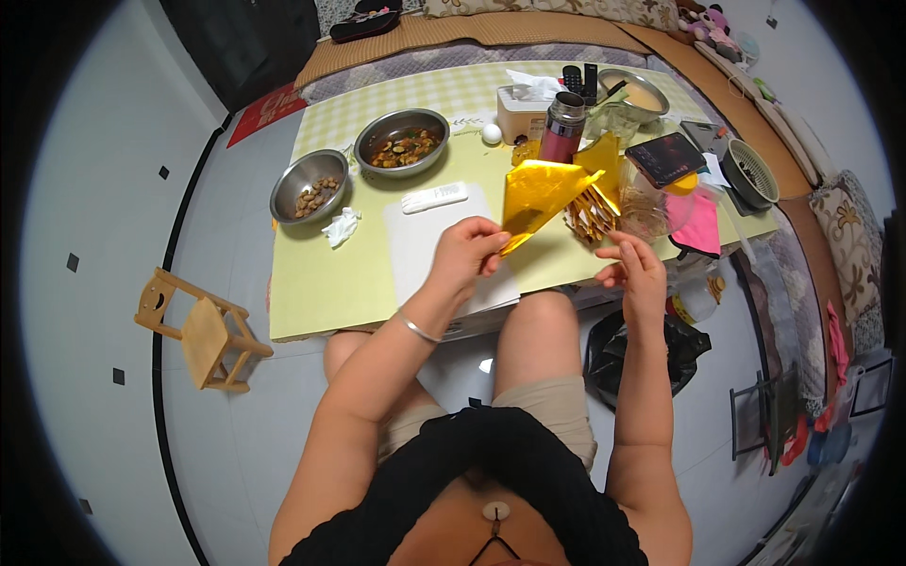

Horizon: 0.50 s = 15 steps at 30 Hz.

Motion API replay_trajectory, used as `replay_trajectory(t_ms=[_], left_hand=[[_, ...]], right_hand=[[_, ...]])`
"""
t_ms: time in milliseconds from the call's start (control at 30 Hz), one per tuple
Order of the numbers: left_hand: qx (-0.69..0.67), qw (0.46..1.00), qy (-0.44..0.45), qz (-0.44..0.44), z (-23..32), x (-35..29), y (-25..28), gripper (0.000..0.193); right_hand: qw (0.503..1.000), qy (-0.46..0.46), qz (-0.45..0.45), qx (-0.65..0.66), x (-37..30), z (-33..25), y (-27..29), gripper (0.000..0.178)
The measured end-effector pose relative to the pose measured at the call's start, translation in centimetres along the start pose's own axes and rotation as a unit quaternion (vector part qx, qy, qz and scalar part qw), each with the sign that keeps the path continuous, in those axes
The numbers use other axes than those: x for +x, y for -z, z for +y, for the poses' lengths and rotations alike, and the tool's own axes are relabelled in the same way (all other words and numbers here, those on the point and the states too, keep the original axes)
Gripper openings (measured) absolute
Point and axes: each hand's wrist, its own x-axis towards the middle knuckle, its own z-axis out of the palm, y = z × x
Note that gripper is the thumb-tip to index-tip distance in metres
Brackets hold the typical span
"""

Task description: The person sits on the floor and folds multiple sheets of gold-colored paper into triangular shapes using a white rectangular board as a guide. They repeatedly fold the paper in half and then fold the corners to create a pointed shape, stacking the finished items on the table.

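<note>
Left grip (465, 253): pinches gold foil (543, 193) by corner, nearer than flask (560, 146), likely limiting creases | Right grip (636, 268): hangs loosely spread, front-right of flask

1. My left hand (464, 255) could pass leftward, low over the front-left corner of the table (321, 297).
2. Farther back, a crumpled tissue (342, 226), the nearer steel bowl (293, 181) and the farther steel bowl (406, 174) block it.
3. Ahead, my gold foil (543, 196) and the thermos (563, 127) stand in the way.
4. Gold folded pieces (592, 215) crowd my right hand (634, 269).
</note>
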Motion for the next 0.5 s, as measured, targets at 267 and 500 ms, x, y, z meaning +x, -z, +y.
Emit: replay_trajectory(t_ms=[267, 500], left_hand=[[-0.128, 0.989, 0.072, -0.002, -3.1, 5.6, -9.5, 0.007], [-0.151, 0.986, 0.068, 0.018, -3.2, 9.1, -15.6, 0.013]], right_hand=[[0.998, 0.008, 0.058, -0.005, -2.3, 0.9, 5.2, 0.022], [0.99, 0.093, 0.095, -0.037, -1.7, -0.9, 5.9, 0.022]])
